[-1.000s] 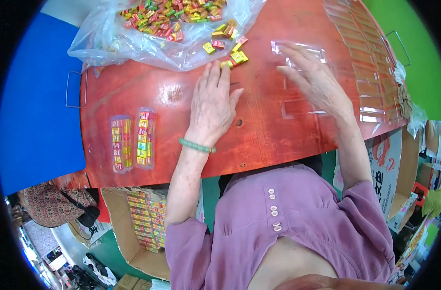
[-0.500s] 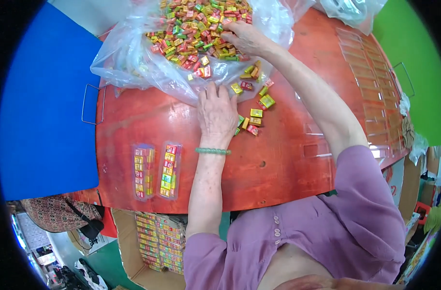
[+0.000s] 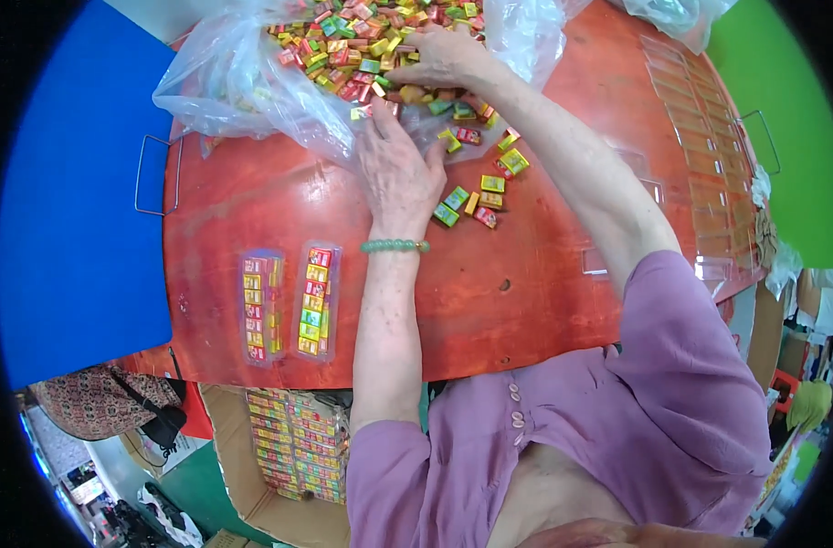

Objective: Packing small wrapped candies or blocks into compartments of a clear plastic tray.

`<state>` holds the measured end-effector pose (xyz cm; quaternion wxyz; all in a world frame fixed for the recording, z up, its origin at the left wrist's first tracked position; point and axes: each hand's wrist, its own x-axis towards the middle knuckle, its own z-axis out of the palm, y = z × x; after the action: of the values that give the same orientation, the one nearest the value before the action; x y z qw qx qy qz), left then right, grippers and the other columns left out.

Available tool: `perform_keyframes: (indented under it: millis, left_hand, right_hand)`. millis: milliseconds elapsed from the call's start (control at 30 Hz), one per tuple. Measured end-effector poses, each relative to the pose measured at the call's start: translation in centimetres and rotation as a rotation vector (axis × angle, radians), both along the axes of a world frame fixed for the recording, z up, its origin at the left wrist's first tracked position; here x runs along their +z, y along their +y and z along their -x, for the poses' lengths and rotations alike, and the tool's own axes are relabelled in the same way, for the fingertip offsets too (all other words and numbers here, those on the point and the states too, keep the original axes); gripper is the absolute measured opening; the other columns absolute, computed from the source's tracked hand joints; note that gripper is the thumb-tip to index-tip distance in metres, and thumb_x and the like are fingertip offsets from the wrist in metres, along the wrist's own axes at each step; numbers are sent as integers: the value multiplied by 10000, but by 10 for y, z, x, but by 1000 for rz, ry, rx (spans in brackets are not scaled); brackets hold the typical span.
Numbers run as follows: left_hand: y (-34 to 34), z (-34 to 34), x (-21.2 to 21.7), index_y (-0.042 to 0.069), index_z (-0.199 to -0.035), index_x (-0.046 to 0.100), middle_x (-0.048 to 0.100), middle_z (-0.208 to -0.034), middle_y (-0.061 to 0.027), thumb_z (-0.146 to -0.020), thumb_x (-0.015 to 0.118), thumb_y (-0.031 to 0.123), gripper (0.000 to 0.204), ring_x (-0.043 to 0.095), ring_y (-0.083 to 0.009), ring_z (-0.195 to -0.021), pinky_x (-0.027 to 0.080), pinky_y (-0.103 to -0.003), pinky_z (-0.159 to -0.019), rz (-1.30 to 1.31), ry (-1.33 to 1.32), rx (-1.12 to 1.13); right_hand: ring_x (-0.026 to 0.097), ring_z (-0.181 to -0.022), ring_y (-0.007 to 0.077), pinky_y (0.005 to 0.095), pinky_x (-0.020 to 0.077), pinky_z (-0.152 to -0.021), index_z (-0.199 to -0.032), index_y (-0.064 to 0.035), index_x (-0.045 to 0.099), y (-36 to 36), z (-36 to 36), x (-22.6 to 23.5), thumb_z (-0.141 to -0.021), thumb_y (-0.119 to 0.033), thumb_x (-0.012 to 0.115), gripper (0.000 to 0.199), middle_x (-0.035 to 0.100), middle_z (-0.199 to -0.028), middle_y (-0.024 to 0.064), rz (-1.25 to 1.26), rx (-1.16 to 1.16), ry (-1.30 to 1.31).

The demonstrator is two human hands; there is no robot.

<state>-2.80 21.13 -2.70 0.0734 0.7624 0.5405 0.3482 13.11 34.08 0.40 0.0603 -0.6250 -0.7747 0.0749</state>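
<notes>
Small wrapped pieces (image 3: 380,41): little square blocks in red, yellow, green and orange wrappers, heaped inside a clear plastic bag (image 3: 243,82) at 12 o'clock on the counter (image 3: 252,201); a few lie spilled at the bag's mouth, toward 1 o'clock of the left hand.
Left hand (image 3: 396,169): flat on the counter at the bag's mouth, palm down, fingers (image 3: 380,123) spread wide and straight, tips touching the plastic and the nearest pieces; it grips nothing. A green bead bracelet (image 3: 394,246) circles the wrist.
Right hand (image 3: 446,57): reaching into the heap at 12 o'clock, fingers curled loosely over the pieces; whether any piece is held I cannot tell, since the tips are buried.
Filled packs (image 3: 289,301): two clear narrow trays of stacked pieces, side by side at 8 o'clock of the left hand, well apart from it.
Empty clear trays (image 3: 700,155): a row along the counter's edge at 3 o'clock, hard to make out against the red.
Cut off: the bag's top runs out of frame.
Cardboard box (image 3: 289,457): below the counter at 7 o'clock, packed with more filled packs, partly hidden by the counter edge.
</notes>
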Motion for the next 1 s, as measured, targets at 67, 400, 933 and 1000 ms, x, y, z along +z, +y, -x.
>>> perform_keyframes:
  millis: [67,400,933,1000]
  left_hand:
    - [2,-1,-1,-113,-1495,262,556,-1237,-305,-768,864,220,1000,569,-460,-1103,444,-513,-1003,-29,-15,5]
    - [26,33,-12,-84,-1450,434,585,-1307,-297,-727,788,137,834,562,-445,-1232,478,-470,-1042,235,-290,-383]
    - [-13,26,9,-3,-1119,712,700,-1045,-215,-854,672,82,281,654,-424,-1025,530,-486,-900,89,-79,-368]
    - [-16,30,12,-11,-1170,681,690,-1081,-214,-887,661,94,302,655,-430,-1033,530,-489,-901,115,6,-410]
  right_hand:
    - [637,-1177,377,518,462,-1034,-1349,-143,664,-23,3,5,-829,-727,640,782,662,-1258,222,-3,-29,33]
    - [659,-1069,406,490,545,-905,-1233,-64,673,-90,-1,2,-822,-564,754,652,679,-1095,224,-59,71,160]
    - [601,-1173,384,457,485,-1027,-1299,-16,596,-222,-5,5,-913,-144,701,420,643,-1169,219,-132,167,419]
    - [576,-1222,384,462,468,-1055,-1307,-7,585,-244,2,-2,-913,-124,697,426,629,-1220,214,-169,164,414]
